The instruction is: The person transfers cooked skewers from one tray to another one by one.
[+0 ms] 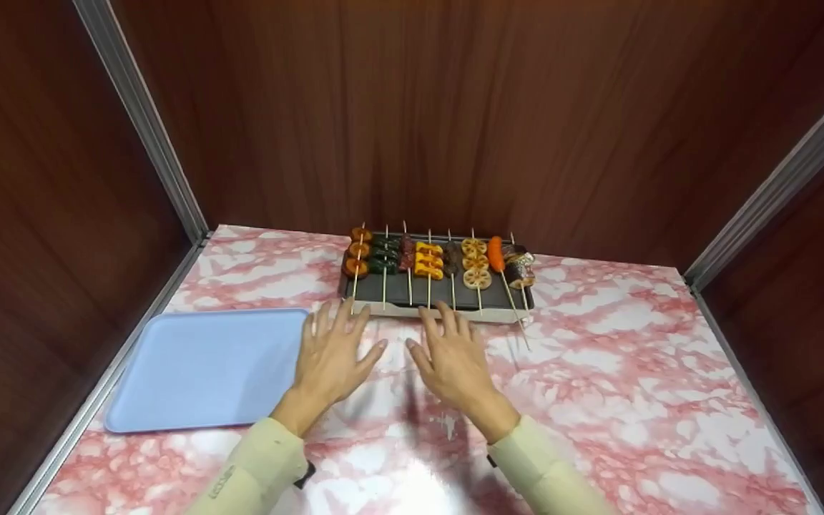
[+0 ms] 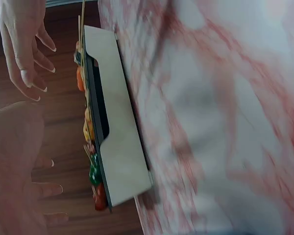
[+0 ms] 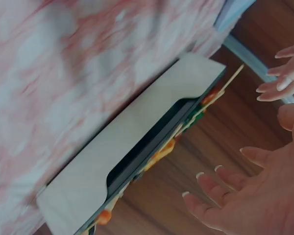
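Both hands are held out over the table, fingers spread, with nothing in them. My left hand (image 1: 330, 357) overlaps the right edge of the blue tray (image 1: 204, 368) in the head view. My right hand (image 1: 453, 361) is beside it, fingertips close to the front side of a grill (image 1: 448, 312). Across the grill's dark top lie several skewers: orange-brown rounds (image 1: 358, 250), green pieces (image 1: 384, 255), dark red meat (image 1: 407, 252), yellow pieces (image 1: 429, 261), a dark brown one (image 1: 452, 257), lotus root slices (image 1: 476, 265), an orange sausage (image 1: 496, 254) and a browned piece (image 1: 520, 266).
A red-and-white marbled table (image 1: 634, 372) carries everything. Dark wood panels (image 1: 412, 114) stand behind and on both sides, joined by grey metal posts (image 1: 147, 121). The sausage's stick (image 1: 518, 318) juts past the grill's front edge.
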The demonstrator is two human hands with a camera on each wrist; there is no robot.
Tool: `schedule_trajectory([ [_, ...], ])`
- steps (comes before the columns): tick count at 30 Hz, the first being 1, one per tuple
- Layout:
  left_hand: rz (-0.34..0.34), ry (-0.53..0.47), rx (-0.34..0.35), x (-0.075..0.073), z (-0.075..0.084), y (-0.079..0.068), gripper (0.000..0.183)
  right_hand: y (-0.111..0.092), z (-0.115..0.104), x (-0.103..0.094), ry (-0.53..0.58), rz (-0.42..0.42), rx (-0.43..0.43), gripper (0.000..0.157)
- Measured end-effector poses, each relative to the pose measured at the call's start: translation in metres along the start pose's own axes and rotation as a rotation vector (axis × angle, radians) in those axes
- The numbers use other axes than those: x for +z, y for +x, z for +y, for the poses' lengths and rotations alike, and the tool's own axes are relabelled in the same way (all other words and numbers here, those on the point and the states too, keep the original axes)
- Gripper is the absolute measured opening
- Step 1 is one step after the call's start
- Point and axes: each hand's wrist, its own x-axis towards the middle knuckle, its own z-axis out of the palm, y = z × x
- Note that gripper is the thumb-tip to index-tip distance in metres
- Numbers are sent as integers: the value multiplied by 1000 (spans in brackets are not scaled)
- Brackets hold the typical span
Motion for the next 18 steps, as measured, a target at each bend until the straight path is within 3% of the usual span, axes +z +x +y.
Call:
schedule_trajectory([
  [3, 25, -9, 4, -4, -15, -6, 65, 4, -9, 5, 86, -26, -14, 59],
  [7, 29, 4, -22, -11, -46, -15, 68, 12, -23, 14, 256, -141, 1, 55],
  [12, 11, 12, -99, -19, -92, -30, 69, 21, -35, 35, 422, -276, 46, 49],
  [18, 0, -4, -230, -30, -152, -53, 68, 27, -54, 62, 566, -353, 85, 46],
])
